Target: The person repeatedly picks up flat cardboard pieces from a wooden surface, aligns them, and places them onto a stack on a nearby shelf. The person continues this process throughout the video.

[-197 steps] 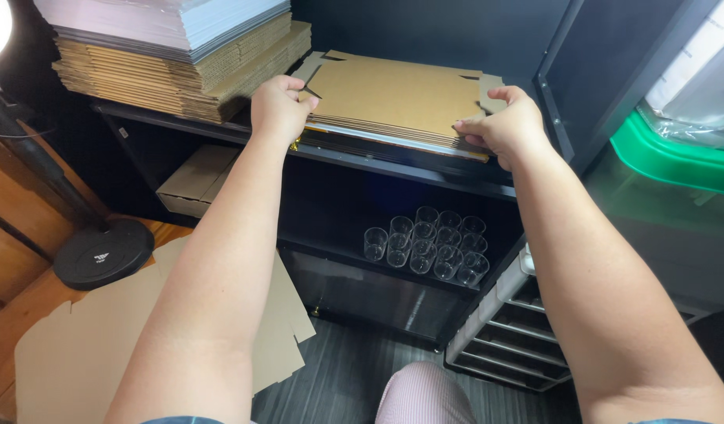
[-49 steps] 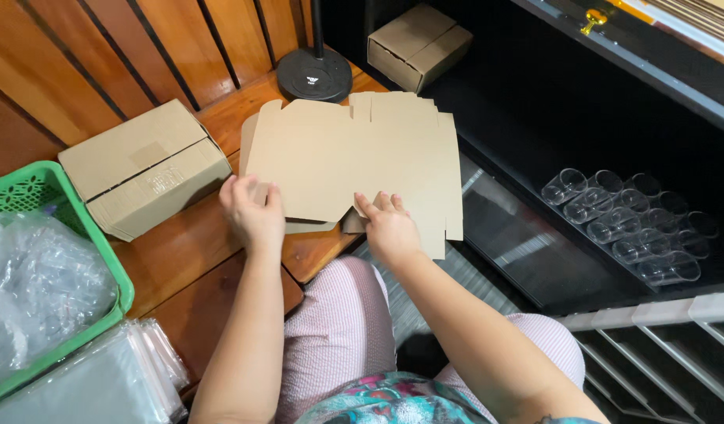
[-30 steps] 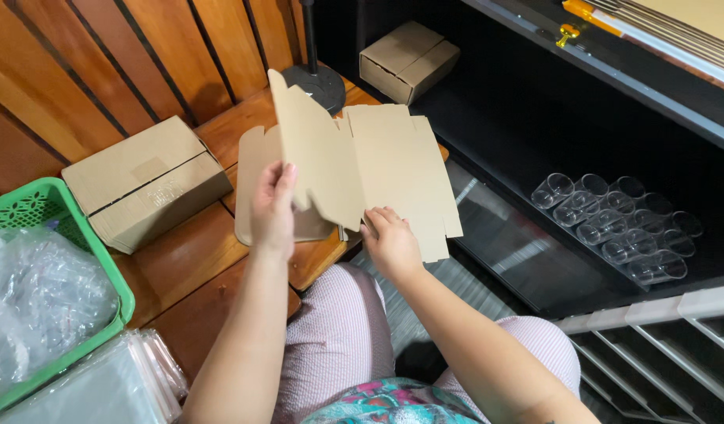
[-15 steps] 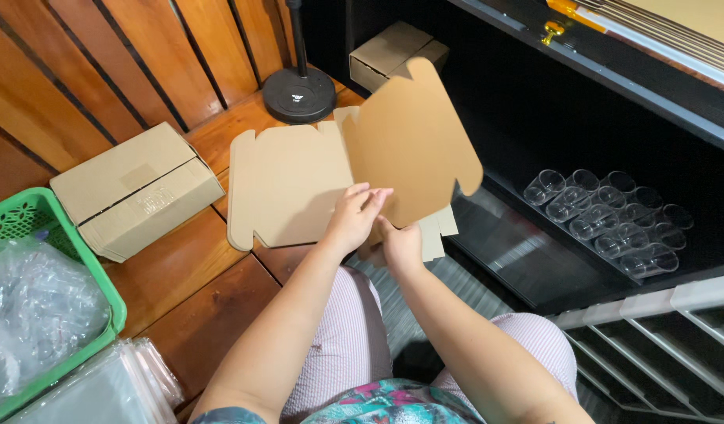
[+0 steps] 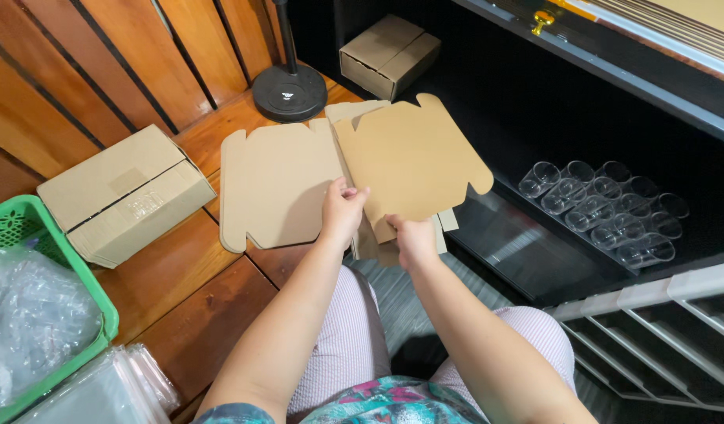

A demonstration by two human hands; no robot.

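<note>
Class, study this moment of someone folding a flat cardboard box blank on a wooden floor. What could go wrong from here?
The raised panel of the cardboard blank is gripped only at its lower edge by the left hand and right hand, so it might crease off the score line. Swung wide, it could perhaps knock the clear plastic cups on the low shelf.

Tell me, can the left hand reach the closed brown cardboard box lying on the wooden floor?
Probably yes: the closed brown cardboard box lies left of the left hand, only open wooden floor between.
</note>
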